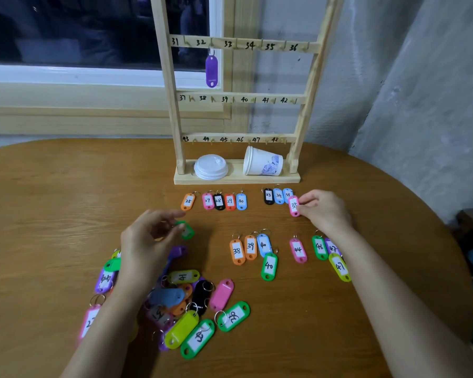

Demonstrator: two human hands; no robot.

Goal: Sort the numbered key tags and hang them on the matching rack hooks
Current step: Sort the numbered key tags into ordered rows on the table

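Our right grip (322, 211) pinches a pink tag (294, 205) right beside the blue tags (283, 195) just left of our fingertips. Our left grip (148, 238) pinches a green tag (186, 231), with the unsorted pile (191, 304) near its wrist. We should lay the pink tag flat on the surface (66, 214), label up, in line with that row.

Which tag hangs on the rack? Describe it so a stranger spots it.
Find the tall wooden rack at the far edge of the brown table. On its top rail, by the number 32, hangs a purple plastic key tag. It alone hangs; the others lie flat.
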